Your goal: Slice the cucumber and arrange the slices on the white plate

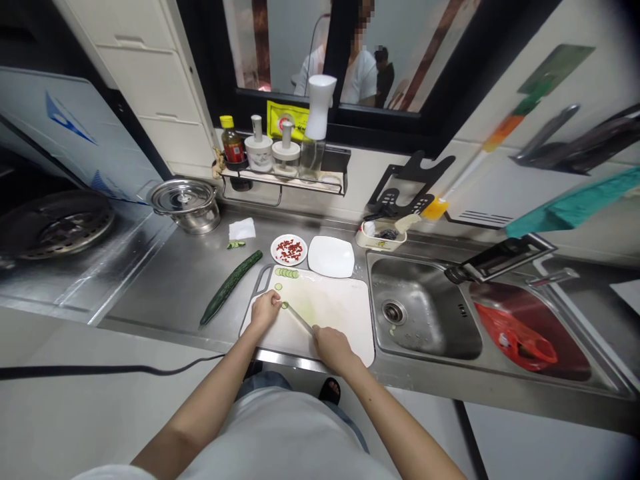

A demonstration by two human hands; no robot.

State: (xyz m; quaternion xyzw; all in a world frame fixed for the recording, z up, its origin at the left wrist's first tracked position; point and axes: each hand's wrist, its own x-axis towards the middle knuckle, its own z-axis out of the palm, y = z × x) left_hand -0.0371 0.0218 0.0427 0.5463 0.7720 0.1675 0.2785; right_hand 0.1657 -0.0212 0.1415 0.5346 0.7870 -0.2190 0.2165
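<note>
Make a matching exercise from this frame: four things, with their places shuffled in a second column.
1. knife
2. long cucumber
3. red pieces
4. red bag

A. in the right-hand basin
B. in the right hand
C. on the round plate
D. on the counter, left of the cutting board

Pairs: 1-B; 2-D; 3-C; 4-A

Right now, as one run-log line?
right hand: holding knife | left hand: near knife tip | row of cucumber slices: on cutting board | long cucumber: left of cutting board
</note>
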